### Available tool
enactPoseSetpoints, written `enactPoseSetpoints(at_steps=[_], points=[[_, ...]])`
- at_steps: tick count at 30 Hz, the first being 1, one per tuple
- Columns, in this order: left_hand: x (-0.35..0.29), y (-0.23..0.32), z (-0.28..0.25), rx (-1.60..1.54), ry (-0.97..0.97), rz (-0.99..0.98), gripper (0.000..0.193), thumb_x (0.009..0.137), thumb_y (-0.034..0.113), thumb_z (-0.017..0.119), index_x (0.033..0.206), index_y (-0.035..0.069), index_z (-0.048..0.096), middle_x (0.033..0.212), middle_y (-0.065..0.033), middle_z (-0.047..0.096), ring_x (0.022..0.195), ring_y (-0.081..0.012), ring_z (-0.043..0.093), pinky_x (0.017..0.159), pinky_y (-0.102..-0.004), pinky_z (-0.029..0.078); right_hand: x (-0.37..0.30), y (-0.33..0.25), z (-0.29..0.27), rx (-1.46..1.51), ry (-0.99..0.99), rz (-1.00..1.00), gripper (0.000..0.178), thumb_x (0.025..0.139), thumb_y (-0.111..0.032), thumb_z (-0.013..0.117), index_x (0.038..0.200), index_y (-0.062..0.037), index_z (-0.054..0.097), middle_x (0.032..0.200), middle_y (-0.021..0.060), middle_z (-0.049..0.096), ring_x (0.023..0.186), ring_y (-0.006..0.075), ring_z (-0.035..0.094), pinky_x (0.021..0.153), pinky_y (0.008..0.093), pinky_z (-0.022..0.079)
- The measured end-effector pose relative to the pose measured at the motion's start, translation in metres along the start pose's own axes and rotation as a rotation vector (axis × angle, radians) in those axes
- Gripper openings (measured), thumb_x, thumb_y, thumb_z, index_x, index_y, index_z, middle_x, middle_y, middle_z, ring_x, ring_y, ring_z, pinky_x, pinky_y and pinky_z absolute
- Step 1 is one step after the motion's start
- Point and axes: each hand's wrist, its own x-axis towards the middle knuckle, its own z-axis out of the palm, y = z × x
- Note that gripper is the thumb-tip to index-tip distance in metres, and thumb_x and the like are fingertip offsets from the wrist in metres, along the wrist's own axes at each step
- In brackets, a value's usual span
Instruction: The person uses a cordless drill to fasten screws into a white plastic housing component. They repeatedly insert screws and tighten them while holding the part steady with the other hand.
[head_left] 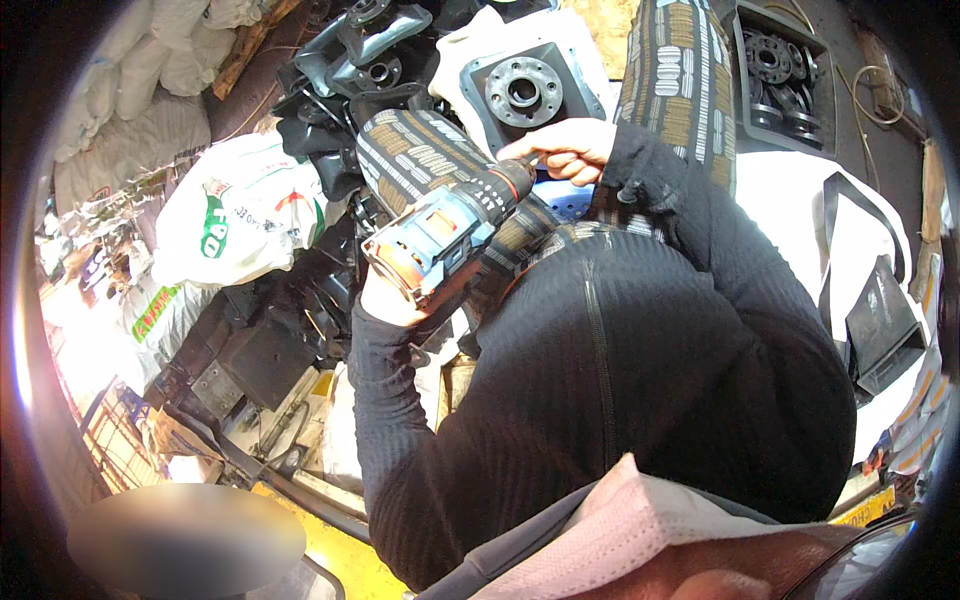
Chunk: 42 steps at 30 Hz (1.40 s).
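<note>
My left hand [388, 298] is closed round the grip of a blue and black cordless drill [440, 245], which points up and to the right above my lap. At the drill's front end is my right hand [575, 150], its fingers curled and the thumb and index finger at the chuck. What those fingertips pinch, if anything, is too small to make out. Just beyond the hands, a black square part with a round holed flange [522, 92] rests on white sacking [455, 60]. A blue perforated thing [562, 200] shows partly below my right hand.
A heap of black moulded parts [325, 150] lies at the far left of my knees. A grey bin [740, 100] with several round flanges stands at the far right. White sacks [235, 210] are at the left; a white bag [780, 190] with black parts is at the right.
</note>
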Motion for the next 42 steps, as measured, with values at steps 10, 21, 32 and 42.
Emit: enactPoseSetpoints(at_steps=[10,21,32,42], points=[[0.019,-0.020,-0.014,-0.152,0.121,-0.249,0.038,0.072,0.016,0.078,0.105,0.004,0.064,0.096,-0.0099,0.067,0.085,-0.0263,0.065,0.078,-0.0373,0.051,0.011,0.008,-0.044,0.029,0.837,-0.588,0.039,0.088,-0.041,0.061,0.104,-0.0051,0.064,0.053,-0.0080,0.032,0.042,0.0032,0.025,0.034,0.0209,0.020],[0.060,-0.036,0.002,-0.212,0.148,-0.417,0.059,0.066,0.016,0.082,0.117,0.001,0.056,0.104,-0.0097,0.063,0.092,-0.0197,0.062,0.078,-0.0327,0.050,0.057,-0.007,-0.074,-0.706,1.080,-0.592,0.042,0.077,-0.048,0.070,0.075,-0.0063,0.068,0.071,0.0062,0.064,0.066,0.0165,0.058,0.067,0.0311,0.047],[0.080,-0.053,-0.013,-0.083,0.089,-0.241,0.041,0.074,0.005,0.075,0.110,0.002,0.055,0.085,-0.0068,0.063,0.057,-0.0122,0.058,0.045,-0.0254,0.045,0.047,-0.014,-0.049,-0.626,1.071,-0.792,0.036,0.079,-0.039,0.071,0.071,-0.0048,0.062,0.062,0.0028,0.056,0.060,0.0120,0.051,0.060,0.0292,0.045],[0.105,-0.028,-0.022,-0.208,-0.001,-0.460,0.043,0.072,0.003,0.072,0.113,0.002,0.057,0.078,-0.0061,0.065,0.053,-0.0138,0.059,0.045,-0.0273,0.046,0.049,-0.006,-0.042,-0.523,1.132,-0.758,0.038,0.081,-0.037,0.071,0.069,-0.0041,0.058,0.054,-0.0018,0.045,0.052,0.0084,0.041,0.052,0.0273,0.039]])
